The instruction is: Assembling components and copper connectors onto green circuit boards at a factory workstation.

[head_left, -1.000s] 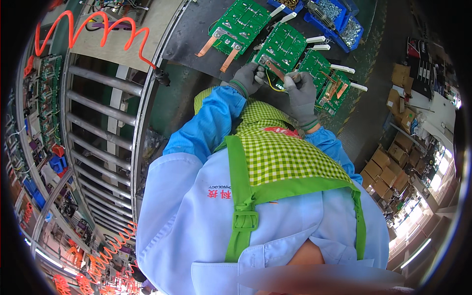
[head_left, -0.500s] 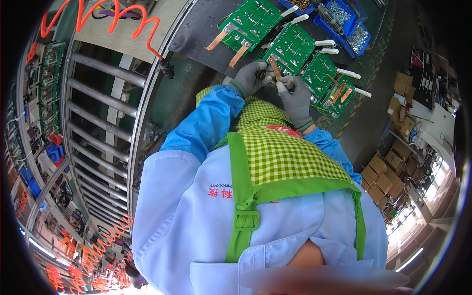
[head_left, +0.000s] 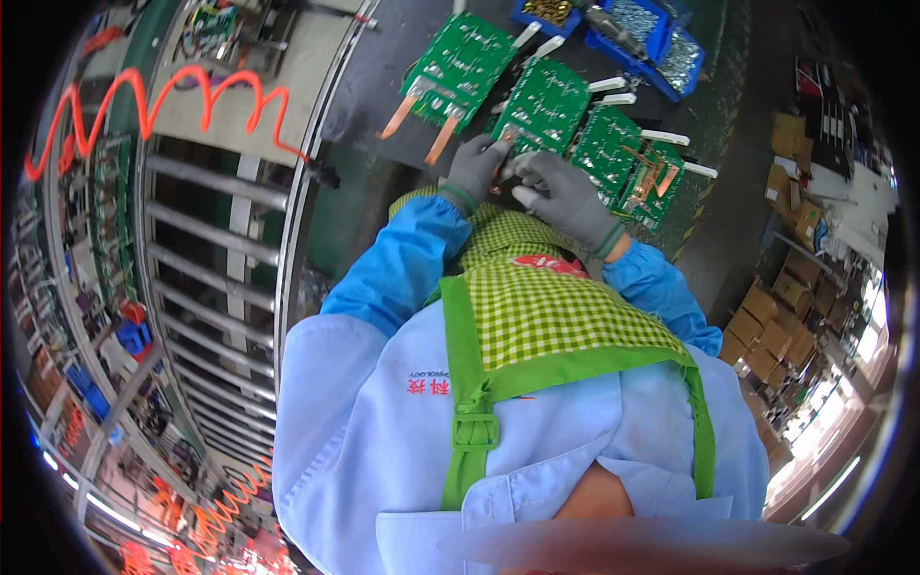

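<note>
My gloved left hand (head_left: 473, 171) is closed at the near edge of a green circuit board (head_left: 548, 94), its fingers around a copper strip (head_left: 496, 175) that is mostly hidden. Just to its right, my gloved right hand (head_left: 567, 195) has thumb and fingers apart, with nothing visible between them. To the left lies another green circuit board (head_left: 462, 59), two copper strips sticking out toward me. On the right, a third board (head_left: 604, 144) and a fourth board (head_left: 661, 182) lie close together, with several copper strips on the fourth. White tabs stick out from the boards' far sides.
Behind the boards stand a blue bin (head_left: 525, 13) of brass-coloured hardware and a blue bin (head_left: 692, 84) of silver hardware. A power screwdriver (head_left: 618, 36) lies across the bins. Left are a roller conveyor (head_left: 216, 240) and a coiled orange hose (head_left: 201, 79). Cardboard boxes (head_left: 767, 311) stand far right.
My right hand has let go of the copper strip and its fingers have spread. My left hand has moved onto the strip. The view has shifted slightly.
</note>
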`<state>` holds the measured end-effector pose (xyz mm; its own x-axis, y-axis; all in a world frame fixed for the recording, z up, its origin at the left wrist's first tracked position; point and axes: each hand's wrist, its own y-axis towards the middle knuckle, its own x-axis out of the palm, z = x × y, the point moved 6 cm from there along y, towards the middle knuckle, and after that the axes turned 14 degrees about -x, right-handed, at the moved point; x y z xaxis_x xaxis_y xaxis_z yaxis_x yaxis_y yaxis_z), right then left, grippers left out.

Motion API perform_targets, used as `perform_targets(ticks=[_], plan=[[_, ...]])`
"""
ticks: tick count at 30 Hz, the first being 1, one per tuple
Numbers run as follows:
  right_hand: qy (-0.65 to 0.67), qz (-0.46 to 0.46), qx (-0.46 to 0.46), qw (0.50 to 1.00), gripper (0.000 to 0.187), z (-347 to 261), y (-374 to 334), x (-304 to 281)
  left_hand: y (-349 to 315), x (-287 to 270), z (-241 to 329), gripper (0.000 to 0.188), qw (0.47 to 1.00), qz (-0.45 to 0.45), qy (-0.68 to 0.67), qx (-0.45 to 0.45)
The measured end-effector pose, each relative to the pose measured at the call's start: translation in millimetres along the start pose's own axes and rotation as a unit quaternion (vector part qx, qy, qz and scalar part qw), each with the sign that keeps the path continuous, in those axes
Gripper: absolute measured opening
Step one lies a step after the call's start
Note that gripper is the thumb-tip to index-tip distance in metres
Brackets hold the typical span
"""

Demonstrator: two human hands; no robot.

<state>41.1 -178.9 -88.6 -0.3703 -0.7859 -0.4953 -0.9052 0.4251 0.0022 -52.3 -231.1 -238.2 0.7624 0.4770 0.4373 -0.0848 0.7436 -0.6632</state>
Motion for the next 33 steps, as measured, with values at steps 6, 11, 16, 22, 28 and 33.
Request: perform_targets(ticks=[6,11,16,22,28,33], plan=[[-0.108,0.168,0.017,0.98,0.028,33.6,-5.8,-170.3,-13.7,10.1,7.5,0.016,0.994,0.033,-0.052,-0.089],[-0.219,0.268,0.098,0.933,0.03,132.0,-29.6,-299.8,-12.8,6.4,-2.2,0.016,0.995,0.023,-0.022,-0.09],[-0.307,0.179,0.159,0.921,0.031,247.3,-24.5,-326.9,-15.6,5.8,-1.4,0.019,0.991,0.059,-0.027,-0.113],[-0.358,0.116,0.146,0.915,0.034,305.7,12.6,-314.6,-22.0,1.5,-1.9,0.018,0.984,0.116,-0.048,-0.129],[-0.38,0.109,0.085,0.915,0.029,327.3,23.4,-316.8,-18.7,5.8,-0.4,0.018,0.982,0.114,-0.081,-0.125],[-0.4,0.12,0.022,0.909,0.023,325.7,20.0,-318.3,-18.8,0.7,-3.0,0.021,0.984,0.077,-0.092,-0.134]])
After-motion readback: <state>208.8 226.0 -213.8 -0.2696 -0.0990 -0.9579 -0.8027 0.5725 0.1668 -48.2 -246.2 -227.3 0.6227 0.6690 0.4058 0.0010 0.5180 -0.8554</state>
